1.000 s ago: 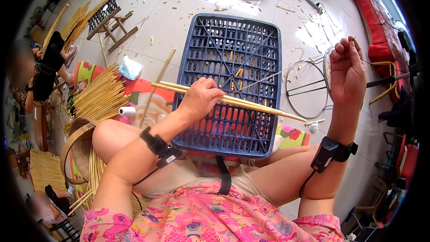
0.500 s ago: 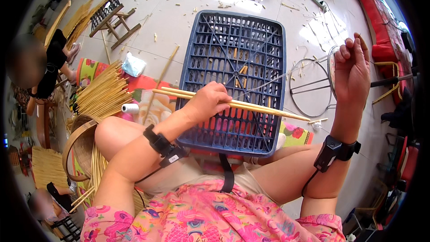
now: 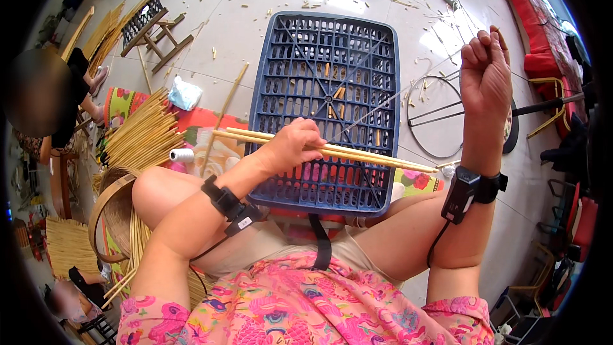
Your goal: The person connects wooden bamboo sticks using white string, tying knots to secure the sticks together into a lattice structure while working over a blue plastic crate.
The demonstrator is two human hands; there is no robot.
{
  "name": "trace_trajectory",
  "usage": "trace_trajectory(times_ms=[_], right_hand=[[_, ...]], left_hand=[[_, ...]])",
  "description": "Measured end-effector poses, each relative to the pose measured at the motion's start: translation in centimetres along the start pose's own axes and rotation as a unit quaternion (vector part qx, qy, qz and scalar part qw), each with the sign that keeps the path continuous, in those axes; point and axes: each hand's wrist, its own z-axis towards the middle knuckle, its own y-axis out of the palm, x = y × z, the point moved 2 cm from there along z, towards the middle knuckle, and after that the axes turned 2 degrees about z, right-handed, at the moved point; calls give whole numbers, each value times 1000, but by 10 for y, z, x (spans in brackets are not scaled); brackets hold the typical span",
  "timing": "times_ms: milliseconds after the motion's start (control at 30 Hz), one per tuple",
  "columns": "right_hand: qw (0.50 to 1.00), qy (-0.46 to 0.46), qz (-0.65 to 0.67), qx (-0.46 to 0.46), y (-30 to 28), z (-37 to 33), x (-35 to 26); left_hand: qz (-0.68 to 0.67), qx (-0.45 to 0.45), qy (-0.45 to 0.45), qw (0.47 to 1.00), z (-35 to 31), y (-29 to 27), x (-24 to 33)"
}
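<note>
My left hand (image 3: 295,144) is closed around two long pale-yellow stalks (image 3: 377,159), pressed side by side. They lie crosswise above an overturned dark blue plastic crate (image 3: 387,121) in front of my lap. A thin white thread (image 3: 370,114) runs from the stalks at my left fingertips up to the right. Raised beyond the crate's right side, my right hand (image 3: 486,76) has its fingers pressed together at the thread's other end. Whether it also holds a needle is too small to tell.
Left of the crate lie a pile of cut stalks (image 3: 143,133), a white thread spool (image 3: 182,154) and a round basket (image 3: 105,214). A small stool (image 3: 156,37) stands further off. Stalk scraps litter the tiled floor. Two people sit at the left; a round metal frame (image 3: 412,118) is right.
My right hand has moved slightly up and left with the thread. My left hand still grips the stalks, nearly in the same place; the whole view has shifted a little.
</note>
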Motion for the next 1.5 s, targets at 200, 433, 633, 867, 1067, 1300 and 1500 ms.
trace_trajectory(times_ms=[200,433,633,867,1067,1300,1500], right_hand=[[999,-9,1,47,-14,15,12],[995,-5,-36,87,-17,15,15],[996,-8,-52,71,-11,7,8],[998,-8,-52,31,3,-2,10],[999,-27,-46,13,1,-1,7],[998,-52,-44,15,1,-3,1],[996,-59,2,-71,31,-18,-2]], left_hand=[[3,-41,2,999,4,-5,1],[19,-24,-4,1000,0,-3,3],[61,8,11,998,10,-13,22],[2,28,-89,996,16,-17,33],[8,28,-115,993,5,3,28],[2,34,-126,991,7,5,20],[2,37,-142,989,9,8,25]])
